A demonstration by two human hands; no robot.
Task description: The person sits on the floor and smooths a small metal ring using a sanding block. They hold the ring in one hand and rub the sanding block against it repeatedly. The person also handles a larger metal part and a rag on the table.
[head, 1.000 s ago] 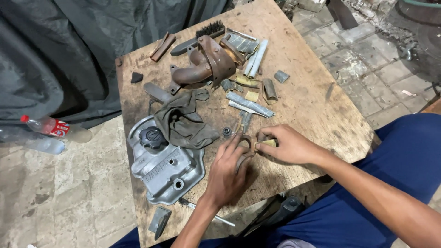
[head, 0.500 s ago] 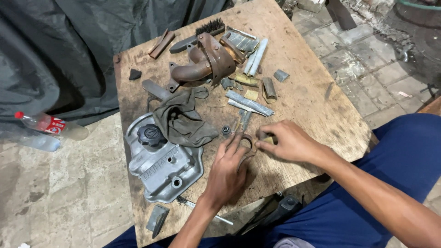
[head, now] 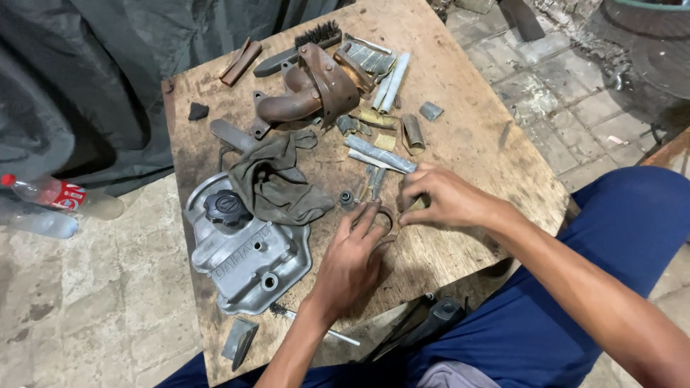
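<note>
My left hand (head: 352, 259) lies on the wooden table (head: 474, 147) with its fingers pressing down a small dark metal ring (head: 384, 214). My right hand (head: 442, 197) comes in from the right and pinches a small yellowish piece (head: 417, 204) right beside that ring. The two hands almost touch. A small black bushing (head: 347, 197) and a flat grey metal strip (head: 379, 154) lie just beyond the fingers.
A silver engine valve cover (head: 244, 248) with a black cap (head: 226, 207) sits at the left under a dirty rag (head: 277, 179). A rusty exhaust manifold (head: 309, 93), a brush (head: 316, 34) and several metal scraps lie at the back. A plastic bottle (head: 50, 194) lies on the floor.
Both hands stay on the ring near the table's front edge, with small finger shifts. The view has drifted slightly; the objects on the table have not moved.
</note>
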